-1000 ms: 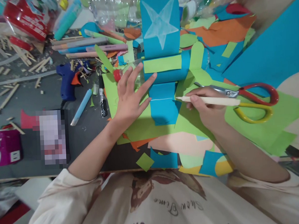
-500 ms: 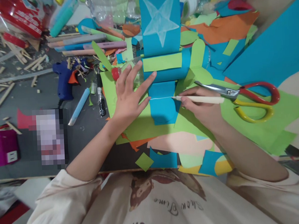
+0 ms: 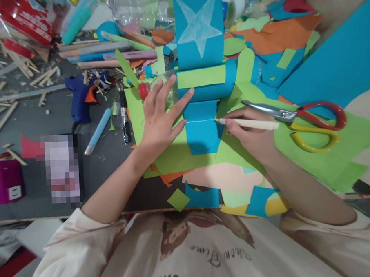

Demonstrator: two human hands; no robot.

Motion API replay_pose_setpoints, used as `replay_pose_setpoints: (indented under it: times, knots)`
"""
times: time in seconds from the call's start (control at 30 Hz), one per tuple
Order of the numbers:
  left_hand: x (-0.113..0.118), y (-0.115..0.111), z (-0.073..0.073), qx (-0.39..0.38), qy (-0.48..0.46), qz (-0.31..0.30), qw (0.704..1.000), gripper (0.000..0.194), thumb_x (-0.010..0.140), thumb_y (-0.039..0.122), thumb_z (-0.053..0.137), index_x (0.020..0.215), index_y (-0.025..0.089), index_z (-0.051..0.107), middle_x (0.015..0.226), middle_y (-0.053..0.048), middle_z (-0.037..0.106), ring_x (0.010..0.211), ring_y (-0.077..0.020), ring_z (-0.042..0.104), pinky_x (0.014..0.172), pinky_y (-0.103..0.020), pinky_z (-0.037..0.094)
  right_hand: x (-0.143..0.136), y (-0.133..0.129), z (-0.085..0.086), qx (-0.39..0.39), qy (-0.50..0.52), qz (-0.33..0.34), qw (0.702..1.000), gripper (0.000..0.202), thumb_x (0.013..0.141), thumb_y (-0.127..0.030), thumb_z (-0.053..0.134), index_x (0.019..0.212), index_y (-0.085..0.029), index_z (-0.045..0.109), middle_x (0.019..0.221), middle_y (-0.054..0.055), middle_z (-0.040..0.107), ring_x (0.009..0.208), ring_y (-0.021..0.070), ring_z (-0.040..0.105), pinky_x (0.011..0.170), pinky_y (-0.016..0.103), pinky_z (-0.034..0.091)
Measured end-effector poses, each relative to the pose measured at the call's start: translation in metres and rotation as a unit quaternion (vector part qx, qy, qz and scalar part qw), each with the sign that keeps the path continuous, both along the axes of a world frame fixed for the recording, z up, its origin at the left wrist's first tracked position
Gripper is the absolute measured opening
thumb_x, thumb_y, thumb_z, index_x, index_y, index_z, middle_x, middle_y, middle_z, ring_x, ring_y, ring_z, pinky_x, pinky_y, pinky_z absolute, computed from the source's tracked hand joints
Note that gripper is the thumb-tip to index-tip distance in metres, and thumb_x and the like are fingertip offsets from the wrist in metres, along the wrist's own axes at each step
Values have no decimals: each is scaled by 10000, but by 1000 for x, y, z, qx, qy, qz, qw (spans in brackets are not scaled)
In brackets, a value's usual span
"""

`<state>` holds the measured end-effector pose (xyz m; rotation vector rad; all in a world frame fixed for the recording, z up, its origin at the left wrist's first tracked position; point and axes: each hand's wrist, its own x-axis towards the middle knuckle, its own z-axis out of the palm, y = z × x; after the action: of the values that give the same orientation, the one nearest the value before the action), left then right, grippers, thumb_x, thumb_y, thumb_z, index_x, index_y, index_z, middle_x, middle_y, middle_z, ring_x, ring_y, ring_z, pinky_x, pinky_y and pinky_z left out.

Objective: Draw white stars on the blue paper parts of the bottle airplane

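My right hand (image 3: 249, 131) is closed around a white marker (image 3: 254, 123), its tip at the right end of a thin white line across a blue paper piece (image 3: 203, 137). Spread out flat, my left hand (image 3: 161, 113) has its thumb at the line's left end. Its fingers rest against a blue paper-wrapped bottle (image 3: 207, 92) with a red cap, lying on its side. A light green strip (image 3: 201, 77) crosses the blue wrap. Above stands a blue panel (image 3: 187, 48) bearing a pale star. Green paper (image 3: 173, 161) lies underneath.
Scissors (image 3: 290, 115) with red and yellow handles lie open right of my right hand. At left are a blue glue gun (image 3: 78, 98), a black pen (image 3: 124, 116), a light blue marker (image 3: 98, 132) and a pixelated object (image 3: 62, 168). Paper scraps, small wooden sticks and plastic bottles surround the work.
The marker and my right hand have shifted very slightly to the right. My left hand stays in place.
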<state>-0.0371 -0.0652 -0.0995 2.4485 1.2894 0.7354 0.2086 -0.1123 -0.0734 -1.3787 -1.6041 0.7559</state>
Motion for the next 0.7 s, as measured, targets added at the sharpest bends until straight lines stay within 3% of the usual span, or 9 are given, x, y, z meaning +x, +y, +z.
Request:
replay_pose_setpoints:
  times: [0.43,0.7]
  knots:
    - [1,1,3,-19,7,1,1000,554,952,617,426,1475,433,422,1609,-10,351,1528,-363,212,1258,-574,121,-7,-9,3,17,-46,34,998,104,827,-245,664,741,-278,710,701,21,734,600,184,650,546,329,504]
    - [1,0,3,0,10,1,1000,560,956,601,439,1479,400,430,1592,-16,384,1524,-343,232,1263,-552,137,-18,-16,5,32,-21,95,995,119,859,-186,635,767,-247,679,690,9,711,603,153,638,548,286,480]
